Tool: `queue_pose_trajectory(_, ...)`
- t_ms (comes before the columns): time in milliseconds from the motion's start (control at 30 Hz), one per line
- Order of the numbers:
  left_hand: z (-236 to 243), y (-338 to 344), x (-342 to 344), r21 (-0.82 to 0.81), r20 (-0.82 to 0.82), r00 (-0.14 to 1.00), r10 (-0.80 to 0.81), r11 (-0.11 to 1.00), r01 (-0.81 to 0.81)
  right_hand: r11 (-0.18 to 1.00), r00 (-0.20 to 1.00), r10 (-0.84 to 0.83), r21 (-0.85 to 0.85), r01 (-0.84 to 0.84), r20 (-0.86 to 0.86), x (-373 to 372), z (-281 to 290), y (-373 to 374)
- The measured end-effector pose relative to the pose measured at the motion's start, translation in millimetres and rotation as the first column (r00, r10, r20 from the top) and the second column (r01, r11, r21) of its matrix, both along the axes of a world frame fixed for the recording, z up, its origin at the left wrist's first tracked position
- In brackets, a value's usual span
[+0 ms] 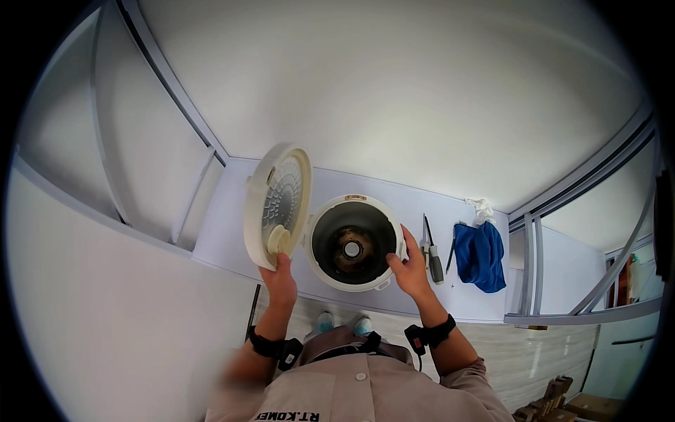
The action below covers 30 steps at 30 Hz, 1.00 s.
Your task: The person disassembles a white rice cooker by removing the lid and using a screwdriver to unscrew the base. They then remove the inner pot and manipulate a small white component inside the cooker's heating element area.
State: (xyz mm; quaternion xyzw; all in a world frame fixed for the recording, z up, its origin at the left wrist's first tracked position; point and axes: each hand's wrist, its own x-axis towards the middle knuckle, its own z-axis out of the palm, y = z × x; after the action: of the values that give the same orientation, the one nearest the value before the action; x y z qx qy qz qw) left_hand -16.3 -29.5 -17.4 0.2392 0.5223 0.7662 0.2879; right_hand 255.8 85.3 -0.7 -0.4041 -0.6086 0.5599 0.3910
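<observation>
White table, cooker, screwdrivers, blue cloth

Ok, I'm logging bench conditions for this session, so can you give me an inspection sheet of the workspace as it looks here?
Surface: pale table, bare around the cooker.
Job's things: white rice cooker with no inner pot, heating plate showing; its lid stands hinged open on the left.
Clutter: screwdrivers to the right of the cooker; blue cloth and a white rag further right.
Hands: left hand holds the lid's lower edge; right hand rests its fingers on the cooker's right rim.
Cables: short leads at the black wristbands.
Surroundings: white walls, metal frame bars, cardboard boxes on the floor.
</observation>
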Motion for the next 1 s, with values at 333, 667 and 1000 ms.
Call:
queue_pose_trajectory(333, -22.7, 37.5, 19.8, -0.143, 0.347, 0.935, -0.068, 0.982, 0.125, 0.999, 0.997, 0.036, -0.013, -0.037, -0.066, 6.3, -7.3, -4.1)
queue_pose_trajectory(667, 11.8, 39.8, 29.8, 0.021, 0.591, 0.794, -0.144, 0.986, 0.163, 0.999, 0.999, 0.007, 0.053, -0.006, -0.033, 7.3, -2.1, -17.5)
queue_pose_trajectory(1000, -1.6, 28.3, 28.2, 0.143, 0.549, 0.813, -0.192, 0.981, 0.135, 0.990, 0.998, 0.034, 0.138, -0.026, -0.055, 4.4, 2.6, -18.3)
